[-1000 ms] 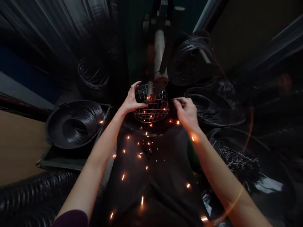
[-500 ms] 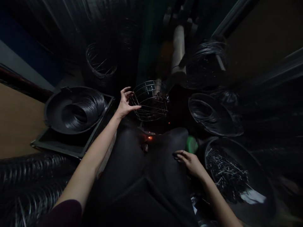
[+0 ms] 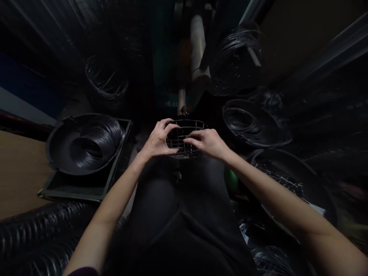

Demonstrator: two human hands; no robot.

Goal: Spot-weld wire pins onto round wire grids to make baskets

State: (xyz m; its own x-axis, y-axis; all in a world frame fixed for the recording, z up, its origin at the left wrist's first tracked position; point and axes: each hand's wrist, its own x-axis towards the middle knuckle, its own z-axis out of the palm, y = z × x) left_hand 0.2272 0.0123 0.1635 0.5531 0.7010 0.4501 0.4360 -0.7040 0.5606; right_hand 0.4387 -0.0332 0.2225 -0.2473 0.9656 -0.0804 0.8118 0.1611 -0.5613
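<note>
A round wire cage (image 3: 184, 138), made of thin metal rings and crosswise wires, sits above my lap in the middle of the head view. My left hand (image 3: 161, 138) grips its left side, thumb low and fingers curled over the top. At the cage's right side is my right hand (image 3: 205, 142), its thumb and fingertips brought together over the wires. Whatever lies in that pinch is too dark to make out. Just beyond the cage, the narrow end of a pale metal machine arm (image 3: 181, 99) points down toward it.
A black basin (image 3: 61, 153) holding a wire coil (image 3: 96, 142) rests on a crate (image 3: 71, 189) at left. Basins with wire rings (image 3: 240, 119) and short wire pieces (image 3: 276, 176) stand at right. Stacked wire rings (image 3: 37, 226) lie lower left.
My right hand has risen from beside my right knee to the cage's right side. The cage has come down closer to my lap, tilted differently, and the orange sparks below it are gone.
</note>
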